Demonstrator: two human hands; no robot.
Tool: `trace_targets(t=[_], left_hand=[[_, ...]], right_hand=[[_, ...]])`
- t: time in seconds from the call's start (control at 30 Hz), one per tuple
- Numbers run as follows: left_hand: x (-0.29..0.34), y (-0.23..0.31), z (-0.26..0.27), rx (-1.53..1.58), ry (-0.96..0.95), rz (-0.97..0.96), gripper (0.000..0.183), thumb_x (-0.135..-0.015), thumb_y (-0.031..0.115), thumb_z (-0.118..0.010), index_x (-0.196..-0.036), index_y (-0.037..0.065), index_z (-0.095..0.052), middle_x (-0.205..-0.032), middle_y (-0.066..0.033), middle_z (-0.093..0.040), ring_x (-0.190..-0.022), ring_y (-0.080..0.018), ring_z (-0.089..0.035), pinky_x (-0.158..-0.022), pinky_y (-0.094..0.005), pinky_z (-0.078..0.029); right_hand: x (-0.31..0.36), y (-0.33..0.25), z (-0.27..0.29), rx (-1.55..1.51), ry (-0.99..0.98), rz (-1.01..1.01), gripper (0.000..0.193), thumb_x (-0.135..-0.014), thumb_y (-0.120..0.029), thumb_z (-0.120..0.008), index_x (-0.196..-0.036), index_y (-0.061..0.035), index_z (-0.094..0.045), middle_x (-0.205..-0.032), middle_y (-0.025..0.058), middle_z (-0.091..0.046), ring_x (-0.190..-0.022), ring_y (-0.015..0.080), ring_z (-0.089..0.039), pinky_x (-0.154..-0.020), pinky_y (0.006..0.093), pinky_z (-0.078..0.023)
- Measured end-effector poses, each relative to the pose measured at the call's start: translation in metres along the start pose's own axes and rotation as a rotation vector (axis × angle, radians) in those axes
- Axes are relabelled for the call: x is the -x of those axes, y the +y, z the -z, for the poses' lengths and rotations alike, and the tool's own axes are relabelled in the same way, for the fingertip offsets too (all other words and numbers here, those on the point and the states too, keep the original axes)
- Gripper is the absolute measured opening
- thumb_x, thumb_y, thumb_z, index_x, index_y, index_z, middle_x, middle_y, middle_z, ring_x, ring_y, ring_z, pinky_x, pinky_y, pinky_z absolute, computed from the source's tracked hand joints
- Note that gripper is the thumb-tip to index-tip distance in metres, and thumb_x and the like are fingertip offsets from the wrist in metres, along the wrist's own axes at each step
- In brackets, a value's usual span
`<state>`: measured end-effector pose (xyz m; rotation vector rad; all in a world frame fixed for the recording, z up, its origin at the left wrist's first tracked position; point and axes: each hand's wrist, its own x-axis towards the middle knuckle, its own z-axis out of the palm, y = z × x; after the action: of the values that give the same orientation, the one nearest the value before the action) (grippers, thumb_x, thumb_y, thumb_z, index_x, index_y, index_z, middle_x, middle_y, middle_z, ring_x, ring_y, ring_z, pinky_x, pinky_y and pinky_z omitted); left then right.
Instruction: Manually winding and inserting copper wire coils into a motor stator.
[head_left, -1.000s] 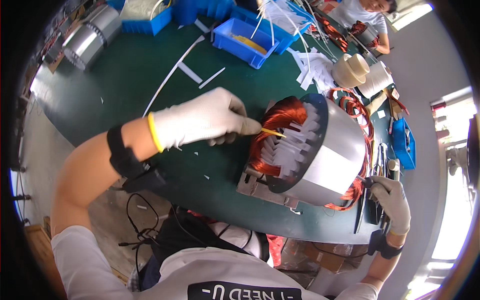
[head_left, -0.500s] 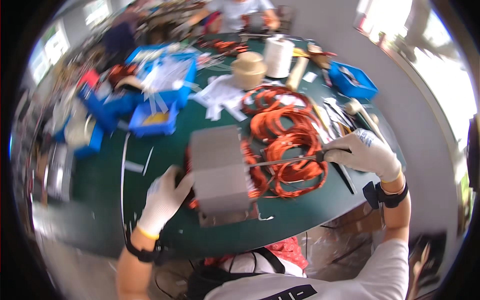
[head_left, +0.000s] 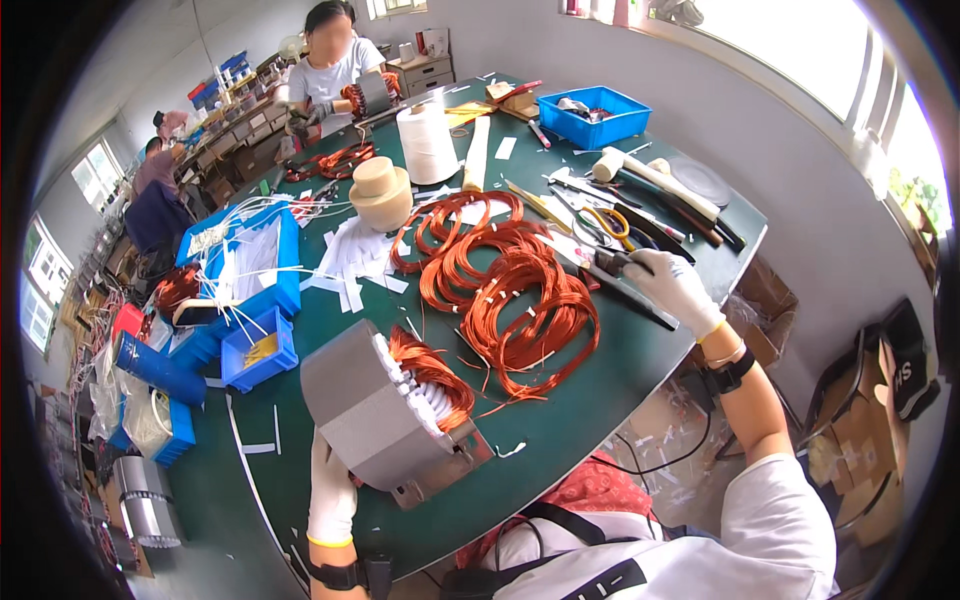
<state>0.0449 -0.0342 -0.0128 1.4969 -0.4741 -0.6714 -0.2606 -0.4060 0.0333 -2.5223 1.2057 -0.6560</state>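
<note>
A grey motor stator [head_left: 355, 405] lies tilted near the front edge of the green table. Orange copper coils and white slot liners [head_left: 428, 400] show at its right end. My gloved left hand [head_left: 330, 495] is against the stator's lower left side, its fingers mostly hidden behind the core. My gloved right hand [head_left: 672, 288] is closed around the dark handle [head_left: 612, 262] of a metal tool, low over the tools at the right. Loops of loose copper wire [head_left: 525, 320] lie between the stator and my right hand.
Yellow-handled scissors [head_left: 610, 228], a mallet [head_left: 655, 180] and other tools crowd the right side. White paper strips [head_left: 360, 255], a thread cone [head_left: 427, 145] and a blue bin [head_left: 595, 118] lie farther off. A small blue tray [head_left: 258, 350] stands left. A co-worker [head_left: 335, 75] sits at the far end.
My right hand has drawn the tool away from the stator's coil end, to the tools at the right. The stator has turned, its coil end now showing more. The view has shifted.
</note>
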Motion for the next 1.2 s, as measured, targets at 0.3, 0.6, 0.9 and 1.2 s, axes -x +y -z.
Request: trace_targets(t=[0.3, 0.6, 0.9, 1.2], left_hand=[[0.014, 0.021, 0.002, -0.010, -0.059, 0.120, 0.021, -0.099, 0.014, -0.049, -0.113, 0.000, -0.051, -0.095, -0.0051, -0.057, -0.083, -0.0108, -0.054, -0.075, -0.0246, -0.045], [0.012, 0.025, 0.005, -0.131, -0.086, -0.063, 0.023, -0.099, 0.019, -0.055, -0.106, -0.002, -0.051, -0.095, -0.0049, -0.056, -0.089, -0.0104, -0.048, -0.081, -0.0270, -0.044], [0.019, 0.003, 0.007, -0.089, 0.187, -0.251, 0.037, -0.092, 0.017, -0.066, -0.120, -0.003, -0.051, -0.109, -0.0104, -0.058, -0.099, -0.0177, -0.054, -0.092, -0.0321, -0.044], [0.062, 0.132, 0.007, -1.232, 0.221, -1.392, 0.043, -0.074, 0.027, -0.073, -0.109, 0.003, -0.069, -0.081, -0.0089, -0.068, -0.073, -0.0269, -0.065, -0.071, -0.0390, -0.053]], right_hand=[[-0.209, -0.006, -0.089, 0.259, -0.072, 0.118, 0.025, -0.086, -0.017, -0.053, -0.093, -0.0038, -0.072, -0.096, 0.0213, -0.070, -0.092, 0.0357, -0.069, -0.081, 0.0413, -0.054], [-0.252, -0.012, -0.119, 0.509, -0.501, -0.038, 0.044, -0.076, -0.028, -0.066, -0.107, 0.0025, -0.069, -0.112, 0.0297, -0.065, -0.102, 0.0376, -0.067, -0.088, 0.0394, -0.054], [-0.144, -0.141, 0.008, -0.966, -0.131, 0.108, 0.022, -0.093, -0.011, -0.060, -0.113, -0.0027, -0.064, -0.087, 0.0042, -0.066, -0.073, 0.0140, -0.062, -0.066, 0.0270, -0.050], [0.045, -0.297, 0.030, -0.197, 0.099, 1.508, 0.040, -0.056, -0.005, -0.076, -0.096, -0.0063, -0.072, -0.092, 0.0069, -0.068, -0.077, 0.0249, -0.064, -0.071, 0.0364, -0.052]])
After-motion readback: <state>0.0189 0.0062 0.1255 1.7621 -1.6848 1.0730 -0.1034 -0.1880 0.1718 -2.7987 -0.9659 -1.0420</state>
